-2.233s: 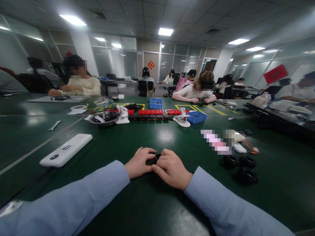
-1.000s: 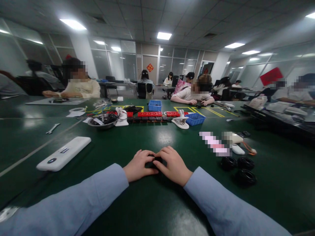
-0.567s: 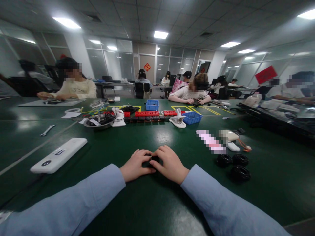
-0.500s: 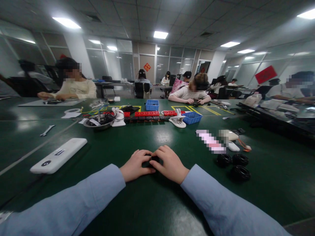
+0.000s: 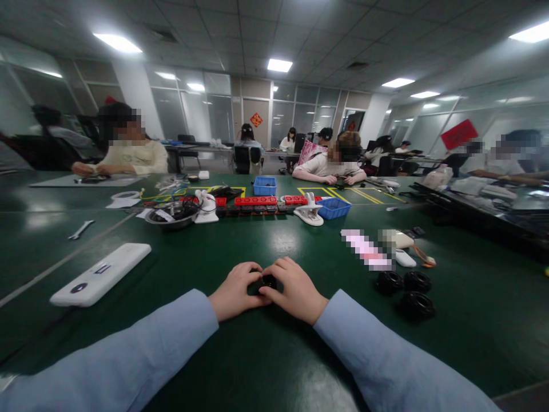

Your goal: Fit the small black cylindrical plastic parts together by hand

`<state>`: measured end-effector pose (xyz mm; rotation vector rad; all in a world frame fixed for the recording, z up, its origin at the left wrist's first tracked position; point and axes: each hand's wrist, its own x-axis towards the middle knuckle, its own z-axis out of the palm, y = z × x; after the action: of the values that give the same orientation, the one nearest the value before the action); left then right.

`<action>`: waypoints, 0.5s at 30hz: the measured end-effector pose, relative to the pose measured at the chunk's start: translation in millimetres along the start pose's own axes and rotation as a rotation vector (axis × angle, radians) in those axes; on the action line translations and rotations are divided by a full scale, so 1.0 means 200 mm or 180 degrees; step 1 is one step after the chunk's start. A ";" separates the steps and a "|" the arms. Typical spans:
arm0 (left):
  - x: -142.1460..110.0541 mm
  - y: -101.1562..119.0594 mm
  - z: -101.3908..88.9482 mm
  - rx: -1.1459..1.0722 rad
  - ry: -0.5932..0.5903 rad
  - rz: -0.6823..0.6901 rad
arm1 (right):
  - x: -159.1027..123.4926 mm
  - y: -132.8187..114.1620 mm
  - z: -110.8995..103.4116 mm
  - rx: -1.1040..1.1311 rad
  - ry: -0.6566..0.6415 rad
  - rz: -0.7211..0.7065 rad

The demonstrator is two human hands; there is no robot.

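Note:
In the middle of the green table [image 5: 240, 355], my left hand [image 5: 235, 290] and my right hand [image 5: 295, 289] meet around a small black round part [image 5: 269, 281]. Fingers and thumbs of both hands are curled on its sides, with the thumbs nearest me. Only a dark curved piece shows between them, so its kind is hard to make out. To the right of my right hand lie three black ring-shaped wheels [image 5: 416, 305] in a cluster, apart from it. A long white device [image 5: 103, 273] with a round dark spot rests left of my left forearm.
Across the table stand a metal bowl [image 5: 171, 218] of cables, a red-and-black power strip [image 5: 256, 201], white clamps [image 5: 309, 212] and blue bins [image 5: 333, 208]. A wrench [image 5: 81, 229] lies left. A white mouse-like object [image 5: 405, 258] lies right. Several people sit beyond.
Both hands stay together around the black part. They have shifted only slightly, and a little more of the part shows between the fingers. The view has tilted a bit.

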<state>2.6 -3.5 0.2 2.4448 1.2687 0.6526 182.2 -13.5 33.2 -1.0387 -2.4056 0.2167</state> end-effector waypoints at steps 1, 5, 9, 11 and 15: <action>0.00 0.00 0.00 -0.0010 0.0017 -0.0005 | 0.00 0.00 0.00 0.0026 0.0007 0.0001; 0.00 0.00 0.00 -0.0022 0.0044 -0.0048 | 0.00 0.00 0.02 0.0122 0.0055 0.0031; 0.00 0.01 -0.01 -0.0045 0.0031 -0.0041 | 0.00 0.01 0.02 0.0094 -0.0038 0.0203; 0.00 0.01 -0.01 -0.0026 0.0019 -0.0013 | 0.00 0.01 0.01 0.0117 -0.0059 0.0215; 0.00 0.01 -0.02 -0.0063 0.0062 -0.0045 | 0.00 0.01 0.01 0.0319 0.0038 0.0026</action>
<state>2.5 -4.9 4.7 2.4171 1.2797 0.6836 182.0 -12.6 31.3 -1.0019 -2.3545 0.3294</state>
